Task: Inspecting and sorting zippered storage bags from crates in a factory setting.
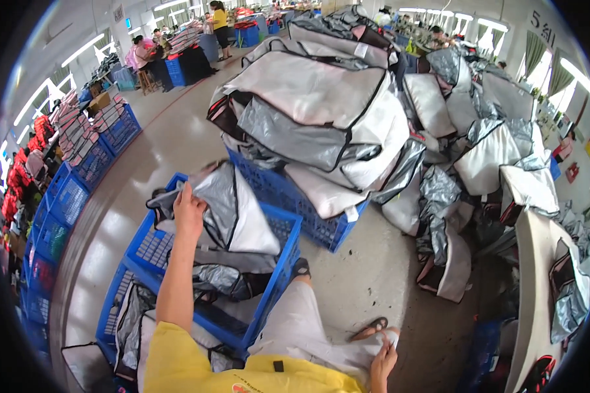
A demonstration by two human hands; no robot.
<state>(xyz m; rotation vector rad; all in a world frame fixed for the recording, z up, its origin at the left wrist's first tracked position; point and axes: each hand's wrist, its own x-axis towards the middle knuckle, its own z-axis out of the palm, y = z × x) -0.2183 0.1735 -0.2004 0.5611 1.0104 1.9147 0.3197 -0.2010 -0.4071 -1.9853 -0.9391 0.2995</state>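
Note:
My left hand (189,208) reaches over a blue plastic crate (288,262), its fingers closed on the edge of a silver-grey and white bag (236,206) with black edging. This soft, padded-looking bag is partly lifted above the crate. Below it, more silver and grey bags (219,280) lie inside. Low on the right, my right hand (383,360) is beside my pale trouser leg, fingers curled in together. What they hold, if anything, is too small to make out.
A tall heap of similar bags (301,82) overflows another blue crate (334,232) ahead. More bags (449,255) spill across the right side, near a pale panel edge (528,288). Blue crates (69,193) line the left. Several people work farther back.

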